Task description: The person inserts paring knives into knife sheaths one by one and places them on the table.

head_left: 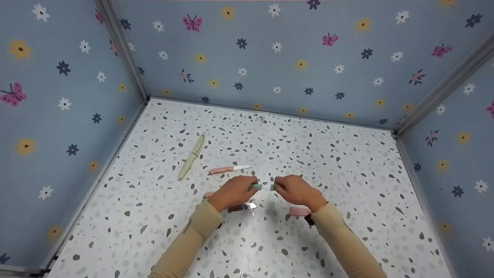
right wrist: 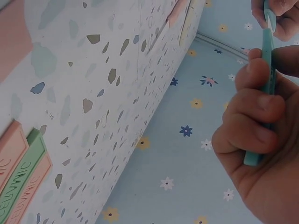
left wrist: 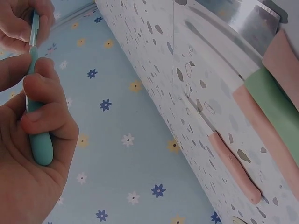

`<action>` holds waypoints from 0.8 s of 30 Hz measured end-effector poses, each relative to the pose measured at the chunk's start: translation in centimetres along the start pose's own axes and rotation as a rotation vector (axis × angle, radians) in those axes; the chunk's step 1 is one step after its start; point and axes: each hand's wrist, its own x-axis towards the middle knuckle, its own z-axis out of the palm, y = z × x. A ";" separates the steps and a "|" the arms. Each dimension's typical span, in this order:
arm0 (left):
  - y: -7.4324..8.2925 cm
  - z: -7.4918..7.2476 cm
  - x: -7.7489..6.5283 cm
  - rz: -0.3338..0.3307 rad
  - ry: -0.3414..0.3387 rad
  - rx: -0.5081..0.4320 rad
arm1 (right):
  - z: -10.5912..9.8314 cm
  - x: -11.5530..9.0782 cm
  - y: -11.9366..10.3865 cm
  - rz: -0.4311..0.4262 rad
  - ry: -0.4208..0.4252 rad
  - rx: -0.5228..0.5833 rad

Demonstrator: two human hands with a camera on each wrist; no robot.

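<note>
My left hand point(head_left: 236, 190) grips the teal handle point(left wrist: 43, 149) of a small knife, fingers curled round it. Across from it, my right hand point(head_left: 295, 189) holds a slim teal sheath point(right wrist: 253, 157) along its curled fingers. A short pale stretch of blade point(head_left: 266, 187) shows between handle and sheath; whether its tip sits inside the sheath I cannot tell. Both hands are above the speckled table point(head_left: 328, 162). Just beyond the left hand lies a pink-handled knife point(head_left: 222, 170) with a bare white blade.
A pale green knife in its sheath point(head_left: 191, 160) lies at the left. Under the left forearm are a shiny wide blade point(head_left: 247, 206) and pink and green handles point(left wrist: 271, 88). Pink and green sheaths point(right wrist: 21, 172) lie near the right wrist. Flowered panels point(head_left: 270, 58) wall the table.
</note>
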 end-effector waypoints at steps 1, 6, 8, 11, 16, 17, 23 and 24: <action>0.0 0.0 0.0 0.001 0.003 0.001 | 0.0 0.0 0.0 0.000 0.000 -0.001; 0.1 0.0 0.1 0.003 0.005 0.010 | 0.0 0.2 -0.1 0.008 -0.006 -0.002; 0.2 0.0 0.1 0.008 0.006 0.009 | 0.0 0.2 -0.2 0.013 -0.010 0.000; 0.2 0.0 0.1 0.012 0.004 0.007 | 0.0 0.3 -0.3 0.016 -0.018 0.002; 0.2 0.0 0.1 0.006 -0.002 0.004 | 0.0 0.4 -0.6 0.005 -0.022 0.003; 0.2 0.0 0.1 0.008 0.000 0.004 | 0.0 0.4 -0.6 -0.002 -0.021 0.003; 0.3 0.1 0.2 0.020 0.015 -0.007 | 0.1 0.5 -0.8 -0.015 -0.023 0.000; 0.3 0.1 0.2 0.019 0.015 -0.011 | 0.1 0.6 -0.8 -0.013 -0.022 -0.001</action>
